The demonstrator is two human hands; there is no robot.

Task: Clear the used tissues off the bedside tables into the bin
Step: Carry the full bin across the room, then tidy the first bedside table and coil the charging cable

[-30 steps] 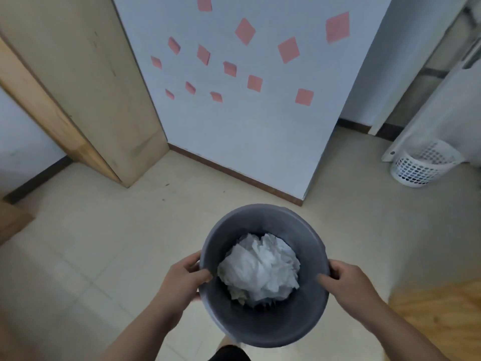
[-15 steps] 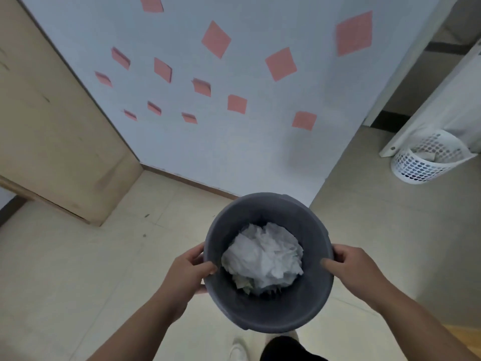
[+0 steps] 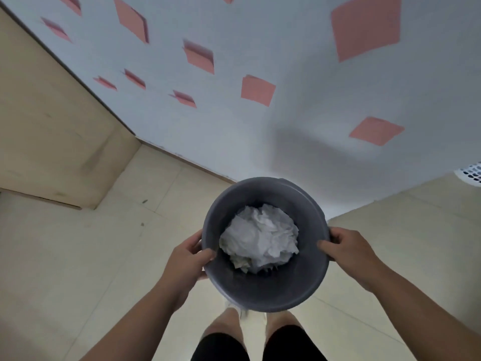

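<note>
Both hands are clamped on one grey bin [image 3: 263, 290], held up off the floor [image 3: 78, 256] in front of the person's legs [image 3: 229, 324]. The left hand [image 3: 187, 259] grips the left side of the rim, thumb hooked inside and fingers outside. The right hand [image 3: 348, 246] grips the right side the same way. The two are apart, with the bin's mouth between them.

Crumpled white tissues [image 3: 260, 238] lie inside the bin, heaped in the middle and filling much of it. By my judgement the gathering is largely done, since the pile is already in the bin and neither hand carries a loose tissue. No bedside table is in view, so I cannot tell whether any tissues are left there. What seems left is to set the bin down.

Counted: two hands, one grey bin, one heap of tissues; the sheets are too bunched to count singly. On the far wall [image 3: 286, 142] I count eleven pink paper squares [image 3: 257, 89], some cut by the top edge. One white basket [image 3: 469, 175] peeks in at the far right, and one wooden panel [image 3: 52, 126] stands at the left.
</note>
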